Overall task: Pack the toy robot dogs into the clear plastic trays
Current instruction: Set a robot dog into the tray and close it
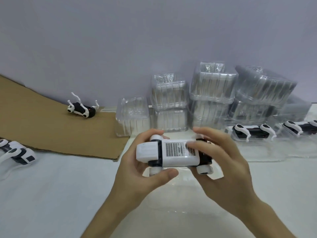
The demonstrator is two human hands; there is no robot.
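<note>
My left hand [142, 162] and right hand [223, 162] both curl around one toy robot dog [178, 152], held above the white table [60, 194]. At right I see two packed dogs [250, 132] in clear trays. Unpacked: a loose dog [81, 109] on cardboard [51, 131], others [17, 152] far left. Stacked empty trays [169, 93] wait behind.

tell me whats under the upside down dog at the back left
A cardboard sheet, with the dog lying legs up on it. Whatever is beneath the cardboard is covered.

Dog [180, 158] white and black, a black grid on its white panel; brown cardboard [51, 129] at the left edge of the white bench [51, 194]; trays [212, 83] clear; wall [154, 31] lilac-grey.
</note>
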